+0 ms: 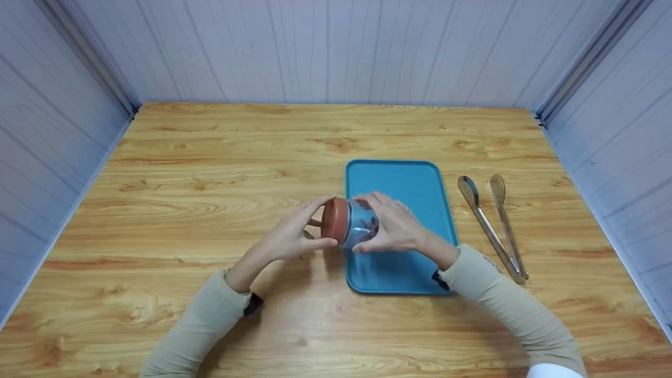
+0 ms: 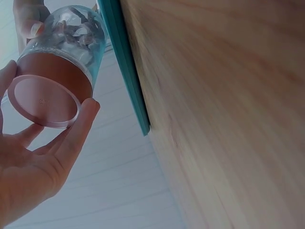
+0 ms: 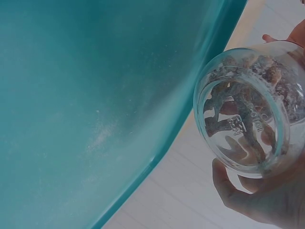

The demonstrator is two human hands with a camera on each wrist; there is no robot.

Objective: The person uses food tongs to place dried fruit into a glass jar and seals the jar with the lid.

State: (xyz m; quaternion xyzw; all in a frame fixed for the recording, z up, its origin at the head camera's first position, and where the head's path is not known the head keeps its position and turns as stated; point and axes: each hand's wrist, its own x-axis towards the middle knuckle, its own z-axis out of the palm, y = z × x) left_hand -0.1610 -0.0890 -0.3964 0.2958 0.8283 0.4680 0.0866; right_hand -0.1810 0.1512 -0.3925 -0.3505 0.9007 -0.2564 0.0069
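A clear jar (image 1: 362, 226) with dark brownish pieces inside is held on its side above the left edge of the blue tray (image 1: 400, 178). Its reddish-brown lid (image 1: 336, 220) faces left, and the left hand (image 1: 294, 231) grips that lid by the rim between fingers and thumb. Around the jar's body curls the right hand (image 1: 391, 223), its thumb on the near side. The lid sits on the jar's mouth in the left wrist view. Through the jar's bottom (image 3: 240, 124) in the right wrist view, the dark irregular pieces show.
To the right of the tray lies a pair of metal tongs (image 1: 493, 231), spread apart, with the joined end toward the person. Pale specks dot the tray's surface in the right wrist view. Panelled walls (image 1: 325, 52) border the wooden table (image 1: 184, 210) at the back and sides.
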